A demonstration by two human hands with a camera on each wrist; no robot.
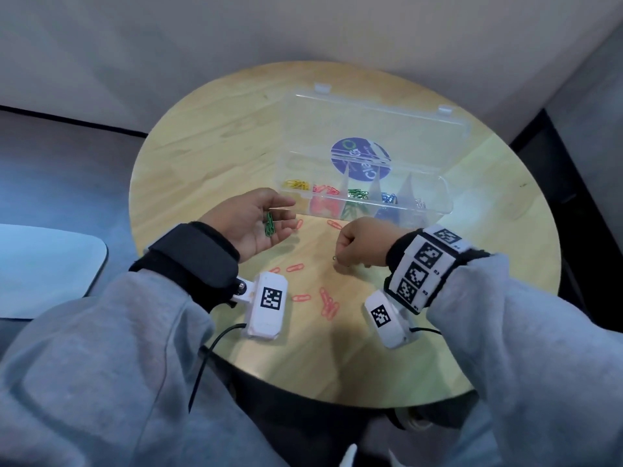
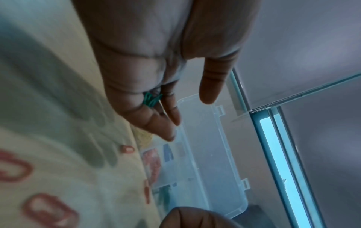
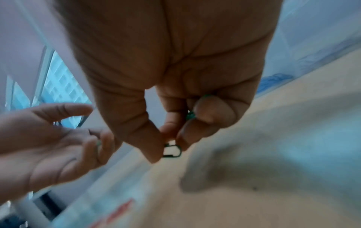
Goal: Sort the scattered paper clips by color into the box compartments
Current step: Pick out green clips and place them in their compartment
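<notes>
Round wooden worktop (image 1: 215,136) fills the scene, set against grey padded walls. Nearest its front edge, pink paper clips (image 1: 328,303) lie scattered flat. Just beyond them, the right hand (image 1: 362,242) forms a closed grip, thumb and fingertip pinching a green clip (image 3: 173,152) at the surface. The left hand (image 1: 256,220) hovers palm up, fingers relaxed, with gathered green clips (image 1: 269,224) in the palm. Toward the far edge stands the clear box (image 1: 435,210), lid open, colours already in separate compartments. Handling estimate: the clips are light, stiff, thin wire, smooth and likely to slip; pinch across one rounded end and lift that end off the surface.
</notes>
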